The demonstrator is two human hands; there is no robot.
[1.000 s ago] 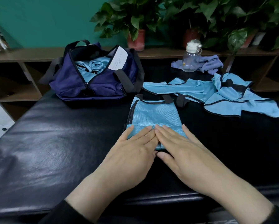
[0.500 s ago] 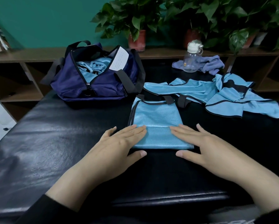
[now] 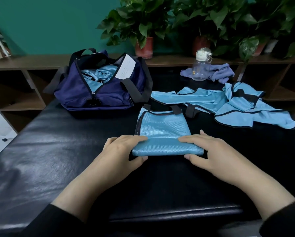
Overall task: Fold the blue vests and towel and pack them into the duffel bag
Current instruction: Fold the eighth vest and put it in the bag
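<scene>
Both hands are on the folded vest [image 3: 163,132] at the near middle of the black table [image 3: 40,159]. The left hand [image 3: 124,149] lies palm down at the vest's left near corner, fingers curled over the top of the raised near fold and thumb tucked under its edge, so it pinches the cloth. The right hand [image 3: 210,151] mirrors it at the right near corner: fingers laid over the fold, thumb stretched along the near edge below, gripping the same roll of fabric. Both wrists angle inward from dark sleeves [image 3: 54,221] at the bottom of the view, forearms spread wide, fingertips pointing toward each other with a stretch of blue between them. The near edge of the vest is lifted and doubled over; its far part lies flat, black trim showing at the far side.

Behind and to the left sits the open navy bag [image 3: 98,93], blue cloth already inside it and a white card propped at its mouth. To the right, unfolded vests [image 3: 232,105] sprawl across the table. Farther back a purple towel [image 3: 218,73] lies bunched behind a clear bottle [image 3: 200,67], with potted plants [image 3: 143,28] on the shelf beyond
</scene>
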